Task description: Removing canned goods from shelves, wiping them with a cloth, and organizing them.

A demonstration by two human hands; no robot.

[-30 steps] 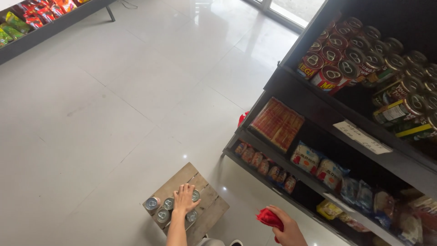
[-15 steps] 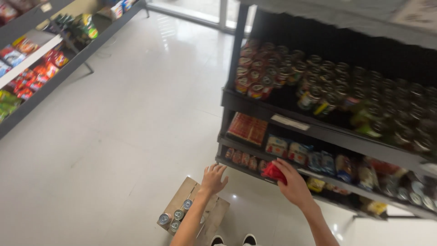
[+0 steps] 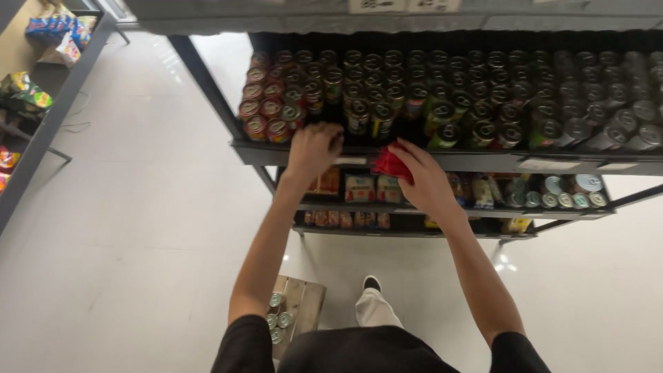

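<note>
Gripping a red crumpled cloth (image 3: 391, 164), right hand (image 3: 423, 181) fingers closed; left hand (image 3: 312, 148) fingers curled, contents unclear. Risk: round metal cans (image 3: 359, 103) just beyond fingertips could topple if nudged.

The left hand (image 3: 314, 148) has left the cans in the cardboard box (image 3: 298, 312) on the floor and risen to the can shelf (image 3: 442, 160). The right hand (image 3: 423, 181) has lifted its red can (image 3: 390, 164) from low beside the lower shelves to that shelf's front edge.
</note>
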